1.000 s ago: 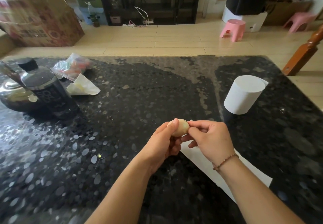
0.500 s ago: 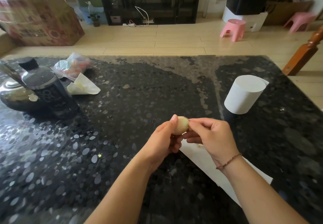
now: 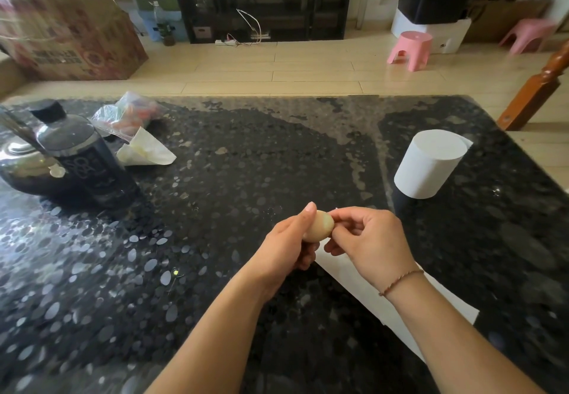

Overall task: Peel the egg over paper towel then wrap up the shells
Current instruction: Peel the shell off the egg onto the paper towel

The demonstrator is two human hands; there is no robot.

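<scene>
The left hand (image 3: 289, 239) cradles the egg (image 3: 319, 226) above the paper towel (image 3: 348, 273) on the counter (image 3: 215, 209); the right hand (image 3: 366, 239) pinches at its shell. Best to lift small flakes gently, staying over the towel.

A pale, beige oval egg (image 3: 320, 226) is held above the black speckled stone counter (image 3: 215, 209). The left hand (image 3: 288, 246) grips it from the left, while the right hand (image 3: 369, 244) pinches at its right end. A flat white paper towel sheet (image 3: 363, 289) lies under the hands; a white paper roll (image 3: 431, 164) stands well apart.
</scene>
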